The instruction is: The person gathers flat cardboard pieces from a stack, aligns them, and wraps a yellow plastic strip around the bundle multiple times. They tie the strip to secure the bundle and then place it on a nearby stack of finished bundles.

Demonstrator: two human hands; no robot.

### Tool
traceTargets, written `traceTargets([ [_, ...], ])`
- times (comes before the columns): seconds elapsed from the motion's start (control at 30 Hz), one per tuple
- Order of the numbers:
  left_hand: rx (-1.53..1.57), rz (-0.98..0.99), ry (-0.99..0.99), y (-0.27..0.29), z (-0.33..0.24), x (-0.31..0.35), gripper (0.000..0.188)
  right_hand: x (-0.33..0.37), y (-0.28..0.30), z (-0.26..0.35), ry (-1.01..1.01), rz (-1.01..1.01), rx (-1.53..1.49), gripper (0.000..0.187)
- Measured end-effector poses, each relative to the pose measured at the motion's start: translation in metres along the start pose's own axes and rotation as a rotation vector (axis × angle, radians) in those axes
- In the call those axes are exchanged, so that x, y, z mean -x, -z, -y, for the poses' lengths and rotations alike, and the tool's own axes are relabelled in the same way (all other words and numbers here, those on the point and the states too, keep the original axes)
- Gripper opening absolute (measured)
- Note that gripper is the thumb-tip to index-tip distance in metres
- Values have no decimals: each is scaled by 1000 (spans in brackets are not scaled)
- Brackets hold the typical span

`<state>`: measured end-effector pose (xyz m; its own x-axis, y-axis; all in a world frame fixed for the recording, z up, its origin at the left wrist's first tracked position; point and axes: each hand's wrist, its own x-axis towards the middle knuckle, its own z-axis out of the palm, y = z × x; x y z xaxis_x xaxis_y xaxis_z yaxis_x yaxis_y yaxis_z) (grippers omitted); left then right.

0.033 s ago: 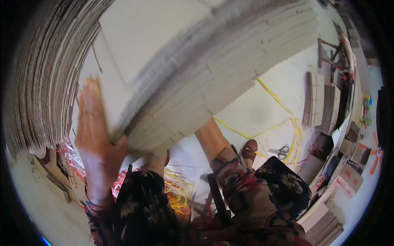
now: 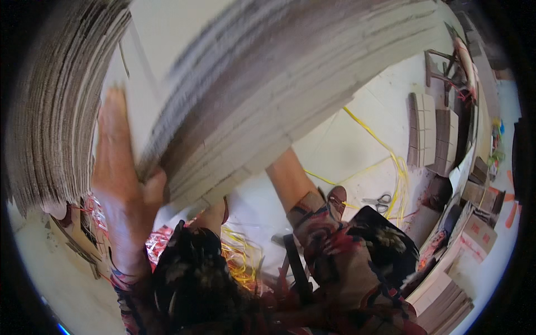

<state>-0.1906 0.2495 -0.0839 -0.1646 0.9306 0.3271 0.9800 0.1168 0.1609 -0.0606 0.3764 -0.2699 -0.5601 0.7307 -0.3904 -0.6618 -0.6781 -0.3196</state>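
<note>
A thick tilted stack of cardboard sheets [image 2: 245,117] fills the upper middle, its cut edges toward me and blurred. My left hand [image 2: 120,162] lies against the stack's left end. Its fingers are stretched out straight, and the thumb stands apart from them at the near corner. My right hand is hidden behind the stack; only the right forearm [image 2: 293,176] shows below the sheets' lower edge. Whether those fingers are closed is not visible. Close beside my left hand stands another tall stack of cardboard [image 2: 53,106].
Yellow strapping [image 2: 401,184] trails over the pale floor beside scissors [image 2: 382,202]. Red and yellow strips [image 2: 241,254] lie tangled between my legs. At the right are small cardboard bundles [image 2: 421,128], a dark stool [image 2: 441,67] and cartons [image 2: 478,234].
The stack's near-left corner and my left hand have shifted slightly left and up in the picture. The right hand stays hidden behind the stack.
</note>
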Motion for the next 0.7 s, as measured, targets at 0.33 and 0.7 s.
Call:
traceTargets([
  [0.33,-27,-540,-227,143,-124,-77,65,104,-134,164,311,191,218,50],
  [0.7,372,-563,-365,246,-244,-53,53,270,-204,254,533,245,368,52],
])
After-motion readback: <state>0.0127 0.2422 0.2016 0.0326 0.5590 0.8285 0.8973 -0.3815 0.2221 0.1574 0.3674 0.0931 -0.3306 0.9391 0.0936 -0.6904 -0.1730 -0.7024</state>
